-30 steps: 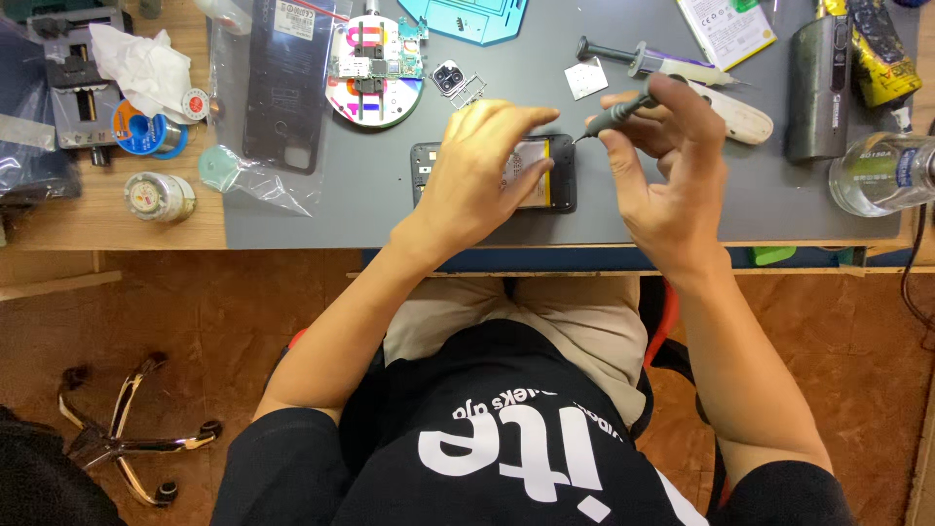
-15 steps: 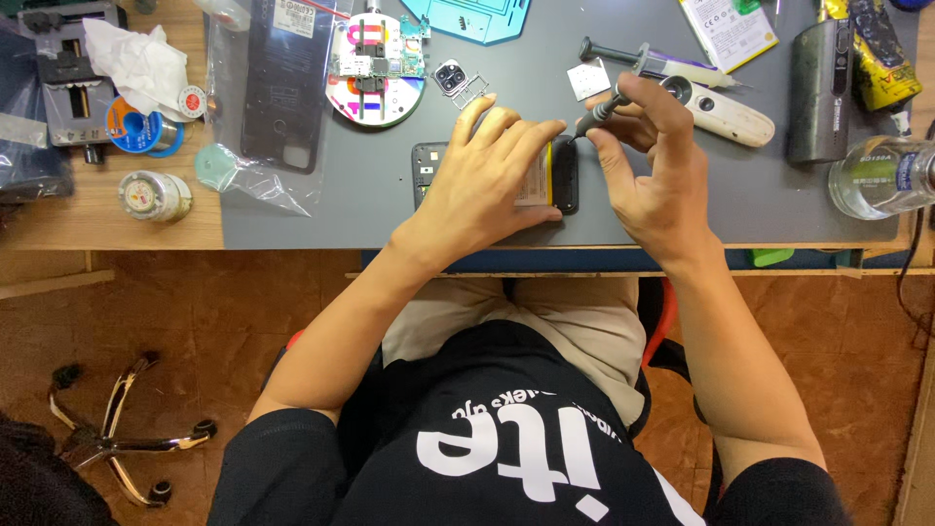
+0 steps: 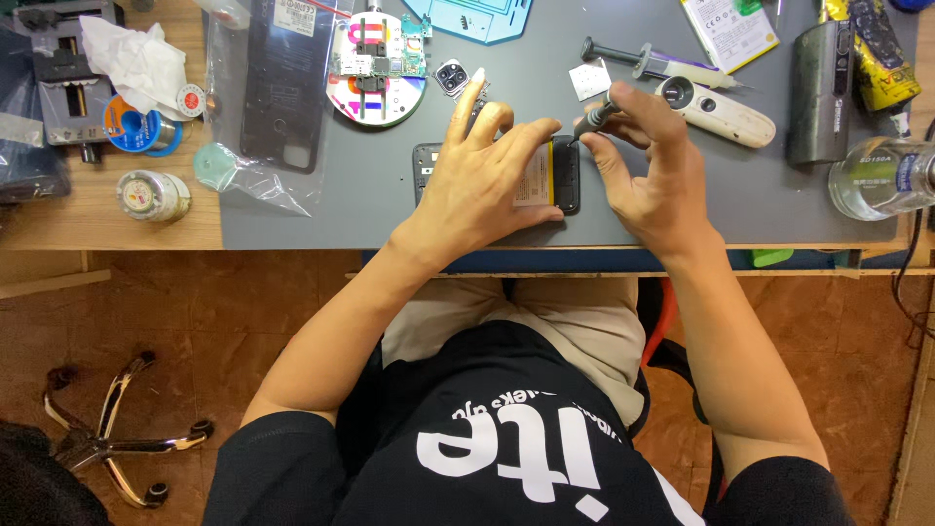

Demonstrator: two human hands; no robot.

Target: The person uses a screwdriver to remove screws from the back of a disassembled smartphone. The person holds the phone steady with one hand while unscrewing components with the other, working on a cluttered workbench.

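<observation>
**Opened phone under both hands, much of it covered**

The grey work mat (image 3: 390, 209) fills the upper part of your view; its far edge is cut off at 12 o'clock, and the bench's wooden strip (image 3: 97, 209) shows at 9 o'clock of it.

The dark phone body (image 3: 565, 175) lies flat on the mat near its front edge. Your left hand hides most of it. Only the right end and a sliver of the left end (image 3: 421, 170) show, plus a pale panel inside, too covered to read as to kind.

Your left hand (image 3: 482, 180) lies palm-down across the phone, fingers spread apart and pressing, thumb along the near edge.

Your right hand (image 3: 648, 166) sits at 3 o'clock of the phone. Thumb and forefinger are pinched on a thin grey tool (image 3: 594, 119); the other fingers fan loose. The tool's tip meets the phone's far right corner, but the contact point is too small to make out.

At 11 o'clock of the phone, a round white fixture (image 3: 375, 68) carries a green circuit board. At 10 o'clock, a black back cover lies in a clear bag (image 3: 278, 88). A white handheld device (image 3: 721, 112) lies at 2 o'clock, just behind your right fingers. A small camera module (image 3: 453, 76) lies at 11 o'clock, near your left fingertips.
</observation>
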